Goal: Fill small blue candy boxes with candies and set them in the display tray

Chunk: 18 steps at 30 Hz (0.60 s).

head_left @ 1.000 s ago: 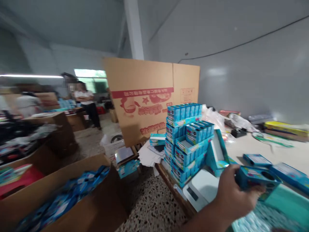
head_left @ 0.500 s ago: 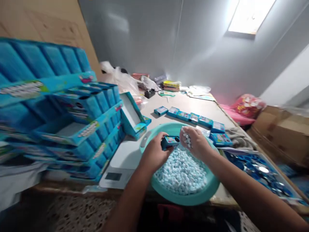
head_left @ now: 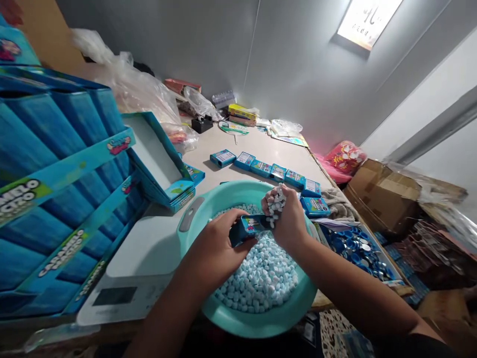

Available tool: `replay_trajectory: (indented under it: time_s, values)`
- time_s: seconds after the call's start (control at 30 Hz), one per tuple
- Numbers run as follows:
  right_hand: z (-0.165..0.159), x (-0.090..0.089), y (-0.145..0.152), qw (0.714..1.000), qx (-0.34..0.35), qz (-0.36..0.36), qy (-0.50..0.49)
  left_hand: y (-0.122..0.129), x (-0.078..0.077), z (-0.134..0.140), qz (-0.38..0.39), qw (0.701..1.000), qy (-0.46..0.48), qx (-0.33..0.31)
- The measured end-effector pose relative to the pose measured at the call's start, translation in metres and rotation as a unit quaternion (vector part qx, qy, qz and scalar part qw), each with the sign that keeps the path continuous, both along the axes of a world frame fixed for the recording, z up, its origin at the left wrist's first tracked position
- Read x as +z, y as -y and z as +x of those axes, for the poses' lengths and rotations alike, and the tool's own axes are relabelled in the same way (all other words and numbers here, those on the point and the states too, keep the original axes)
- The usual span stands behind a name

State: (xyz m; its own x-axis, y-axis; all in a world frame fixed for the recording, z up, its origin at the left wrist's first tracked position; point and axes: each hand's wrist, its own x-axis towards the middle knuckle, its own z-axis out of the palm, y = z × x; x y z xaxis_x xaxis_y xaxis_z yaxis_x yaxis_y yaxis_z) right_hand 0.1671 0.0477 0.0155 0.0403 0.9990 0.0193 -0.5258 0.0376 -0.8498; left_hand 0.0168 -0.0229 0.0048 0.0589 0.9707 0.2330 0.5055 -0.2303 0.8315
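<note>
My left hand [head_left: 218, 243] is closed around a small blue candy box [head_left: 250, 225], held tilted over the basin with one end toward my other hand. In my right hand [head_left: 292, 221] is a handful of pale candies [head_left: 276, 204], cupped right at that end of the box. Some candies show between the fingers. Below both hands sits a turquoise basin [head_left: 257, 325], holding a heap of small white and light-blue candies [head_left: 261, 278]. The inside of the box cannot be seen.
Stacked blue display cartons [head_left: 63, 174] rise at the left, beside an open carton [head_left: 156, 154] and a white scale [head_left: 145, 248]. Several small blue boxes [head_left: 261, 168] line the table behind the basin. A tray of blue caps [head_left: 357, 251] lies to the right.
My view has shifted closer and to the side, so the cartons look larger. My right hand has come against the end of the box, still with the candies; my left still grips the box.
</note>
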Motion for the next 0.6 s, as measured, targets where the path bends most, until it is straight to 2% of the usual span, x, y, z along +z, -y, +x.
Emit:
replay_trajectory:
  time_s: [0.23, 0.4, 0.6]
  values:
    - [-0.0013, 0.0002, 0.0032, 0.998, 0.049, -0.007, 0.029, -0.0028, -0.0021, 0.0004, -0.030, 0.999, 0.001, 0.018]
    - [-0.0008, 0.0015, 0.0058, 0.995, 0.098, 0.037, -0.007, -0.0025, -0.0018, -0.0023, -0.030, 0.999, 0.016, 0.018]
    - [0.0015, 0.0012, 0.0054, 0.995, 0.082, 0.057, -0.011, -0.0006, -0.0045, -0.0032, 0.004, 1.000, 0.001, 0.010]
